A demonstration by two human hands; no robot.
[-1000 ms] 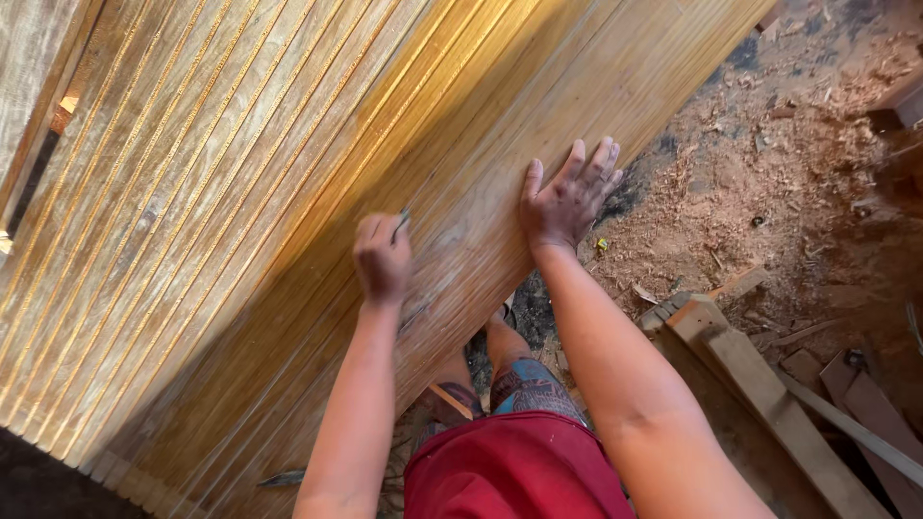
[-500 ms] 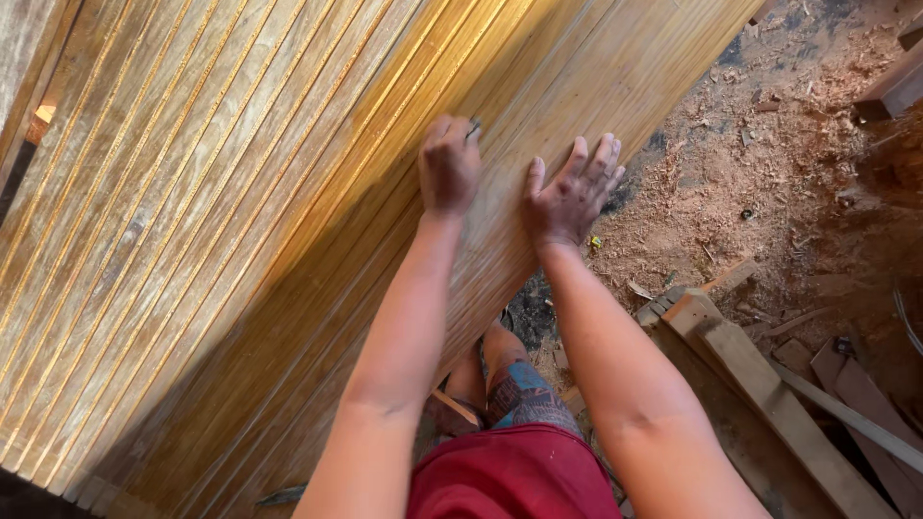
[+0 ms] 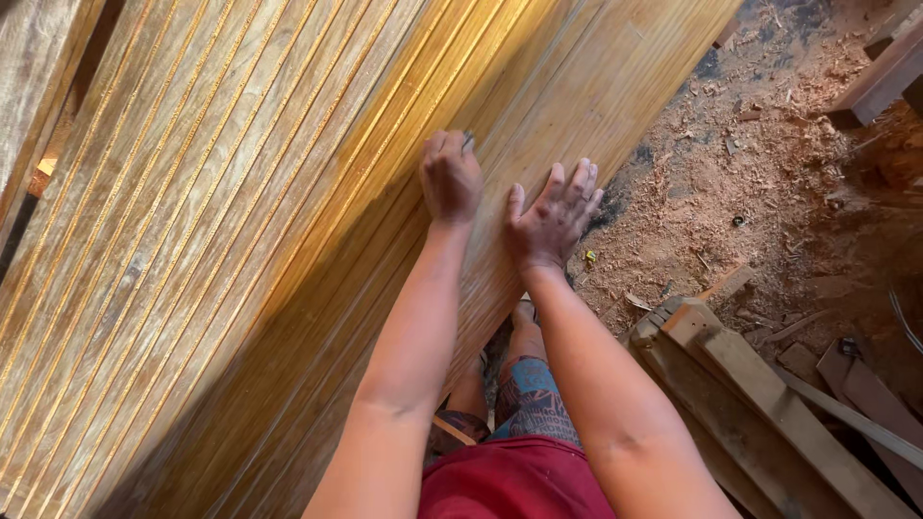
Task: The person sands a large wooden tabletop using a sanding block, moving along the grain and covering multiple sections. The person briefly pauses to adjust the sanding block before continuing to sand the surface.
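Up close, a big stack of grooved wooden planks is seen leaning across the view. The right hand is laid flat on the planks with fingers spread wide. The left hand is curled into a fist around a small thin tool, pressed on the wood. Sawdust is spread over the ground.

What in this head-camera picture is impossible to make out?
- The small object in the left hand: only a tip shows, curled fingers cover the rest.
- The ribbed wooden boards: their ends are cut off by the frame edges.
- The ground beneath the boards: hidden by them.
- The right hand palm: pressed flat on the wood.
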